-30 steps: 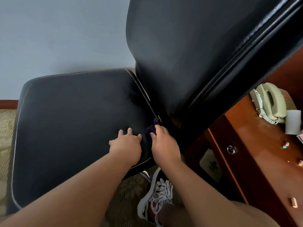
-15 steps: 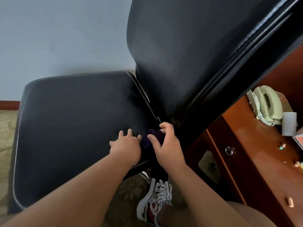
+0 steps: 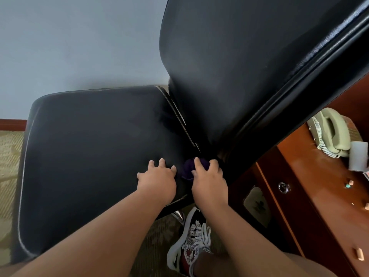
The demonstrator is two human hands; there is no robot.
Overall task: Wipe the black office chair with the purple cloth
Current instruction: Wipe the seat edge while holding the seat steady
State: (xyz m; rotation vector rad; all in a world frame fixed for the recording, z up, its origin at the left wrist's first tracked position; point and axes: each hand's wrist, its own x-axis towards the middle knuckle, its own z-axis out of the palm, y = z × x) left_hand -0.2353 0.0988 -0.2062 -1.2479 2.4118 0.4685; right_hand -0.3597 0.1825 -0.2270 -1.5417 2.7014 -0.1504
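The black office chair (image 3: 95,156) fills the view, its seat at left and its tall backrest (image 3: 229,66) rising at right. My left hand (image 3: 157,180) rests on the seat's near right corner with fingers spread. The purple cloth (image 3: 188,168) is bunched at the crease where seat meets backrest. My right hand (image 3: 209,180) grips it, fingers curled over it, so most of the cloth is hidden.
A wooden desk (image 3: 319,196) stands close at right with a pale green telephone (image 3: 331,132), a white cup (image 3: 358,155) and small items. My patterned shoe (image 3: 191,244) is on the carpet below the seat. A grey wall lies behind.
My right hand has shifted slightly along the seat-back crease with the cloth, and its fingers have curled further over it. My left hand has stayed in place on the seat.
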